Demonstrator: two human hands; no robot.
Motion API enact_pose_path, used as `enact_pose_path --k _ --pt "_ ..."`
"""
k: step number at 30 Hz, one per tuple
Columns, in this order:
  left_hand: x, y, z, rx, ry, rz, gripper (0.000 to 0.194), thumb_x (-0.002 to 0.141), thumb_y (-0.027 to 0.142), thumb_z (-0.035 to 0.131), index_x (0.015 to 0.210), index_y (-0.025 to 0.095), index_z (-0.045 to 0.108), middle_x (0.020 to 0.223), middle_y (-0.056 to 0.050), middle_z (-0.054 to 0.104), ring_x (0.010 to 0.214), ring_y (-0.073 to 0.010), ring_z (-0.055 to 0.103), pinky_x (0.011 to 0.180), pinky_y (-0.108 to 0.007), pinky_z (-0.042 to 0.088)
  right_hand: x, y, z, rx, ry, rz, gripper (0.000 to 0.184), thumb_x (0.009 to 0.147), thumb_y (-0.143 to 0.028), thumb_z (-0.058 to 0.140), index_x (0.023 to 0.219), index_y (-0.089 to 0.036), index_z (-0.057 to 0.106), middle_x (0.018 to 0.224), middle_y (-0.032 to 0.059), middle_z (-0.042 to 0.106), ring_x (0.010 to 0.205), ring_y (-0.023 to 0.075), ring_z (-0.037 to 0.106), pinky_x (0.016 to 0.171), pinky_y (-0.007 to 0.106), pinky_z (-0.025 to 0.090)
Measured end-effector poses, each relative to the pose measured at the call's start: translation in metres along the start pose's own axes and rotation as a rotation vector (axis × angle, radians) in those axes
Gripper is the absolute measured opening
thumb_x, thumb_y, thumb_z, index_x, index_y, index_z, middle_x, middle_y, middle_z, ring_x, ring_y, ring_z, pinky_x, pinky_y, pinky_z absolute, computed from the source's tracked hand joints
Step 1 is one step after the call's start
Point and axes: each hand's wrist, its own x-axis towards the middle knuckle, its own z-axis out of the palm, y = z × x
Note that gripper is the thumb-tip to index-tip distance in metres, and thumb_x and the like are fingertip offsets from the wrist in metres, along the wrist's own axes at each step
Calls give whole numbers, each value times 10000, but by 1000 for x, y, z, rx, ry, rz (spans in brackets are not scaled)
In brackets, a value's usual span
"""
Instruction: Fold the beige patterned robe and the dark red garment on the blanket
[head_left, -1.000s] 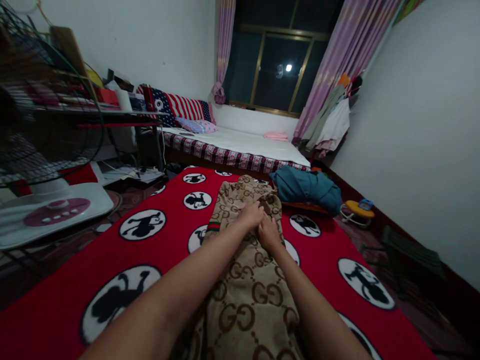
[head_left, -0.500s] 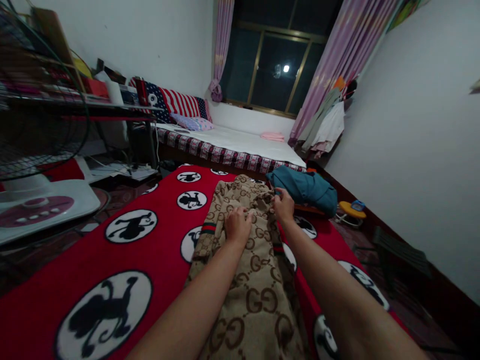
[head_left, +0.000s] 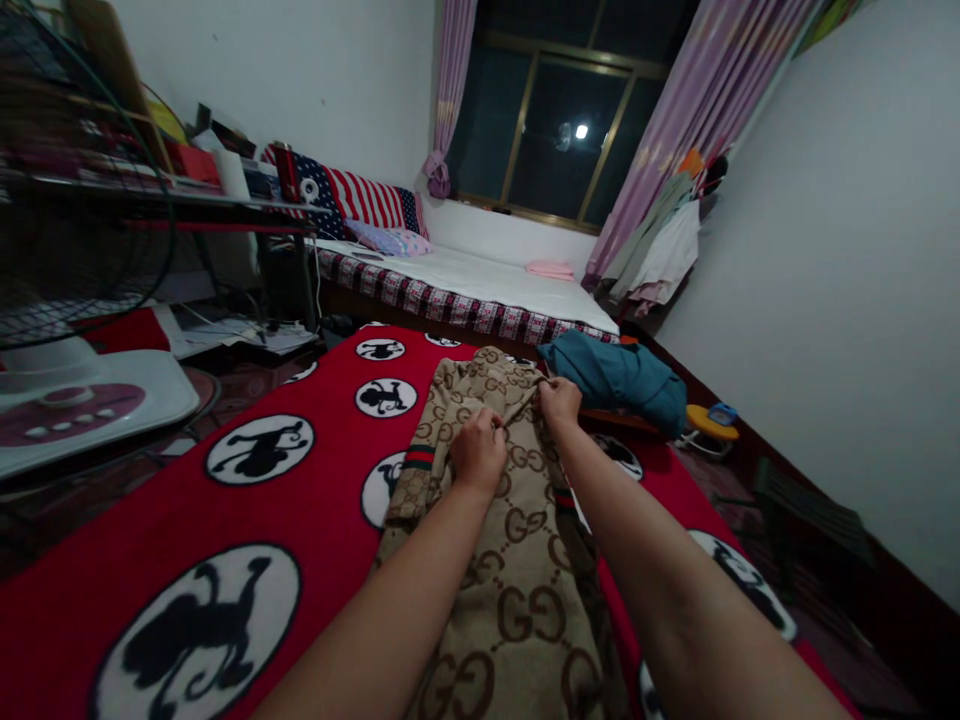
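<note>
While the right hand pinches the upper edge of a tan patterned garment between thumb and fingers, the left hand lies on the cloth just beside it, nearer the person, with its fingers curled; whether those fingers grip any fabric, one cannot tell. The garment is laid lengthwise under both hands, its collar end just beyond the grip and its body running back toward the person between the forearms. To the left of the left hand, a sleeve shows a green and red stripe. Beneath everything spreads a red blanket with black figures in white ovals. Just right of the pinching fingers sits a teal bundle, and well beyond the grip stands a bed.
</note>
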Motion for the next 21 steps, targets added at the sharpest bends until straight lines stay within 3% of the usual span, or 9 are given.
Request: enact_pose_path --k 4,6,8,11,14,17,21 --pt "0 -1 -4 42 88 98 289 774 31 525 984 212 607 1036 -61 610 1015 -223 540 887 -324 414 -9 0 10 33 -34 28 321 767 -138 526 1072 -103 620 700 49 699 635 171 694 588 239 528" --pt "-1 0 -7 35 95 180 317 775 31 520 1009 218 624 1062 -56 610 1065 -227 505 943 -345 386 -14 -5 8 29 -63 5 384 749 -132 555 1129 -94 587 779 61 713 699 181 701 642 271 545" --pt "-1 1 -9 21 47 258 266 802 71 523 960 235 662 1034 -40 635 1076 -229 496 957 -366 369 -25 -11 3 10 -79 -57 429 740 -152 590 1168 -127 578 959 90 720 891 210 691 802 327 536" --pt "-1 1 -9 49 -31 268 237 842 127 505 941 231 694 997 -40 674 1064 -236 509 954 -392 358 -55 -11 -1 -143 -124 -306 468 801 -179 543 1269 -186 544 1288 107 604 1218 237 538 1055 392 380" --pt "0 -1 -5 110 -103 197 263 867 162 475 1015 193 690 1057 -64 686 1070 -244 528 940 -394 371 -87 1 4 -362 -285 -485 469 922 -222 366 1378 -162 454 1460 108 441 1379 240 352 1132 471 253" --pt "3 -4 2 174 -198 177 306 898 196 430 1076 169 678 1131 -88 674 1112 -248 531 976 -404 364 -104 13 11 -473 -393 -456 494 973 -243 237 1439 -152 369 1531 82 320 1437 207 221 1147 500 201" --pt "6 -8 6 204 -292 217 367 918 216 405 1213 180 620 1282 -94 605 1252 -251 460 1078 -429 293 -106 11 9 -561 -414 -431 506 982 -244 213 1474 -173 310 1559 54 253 1448 178 178 1158 471 187"
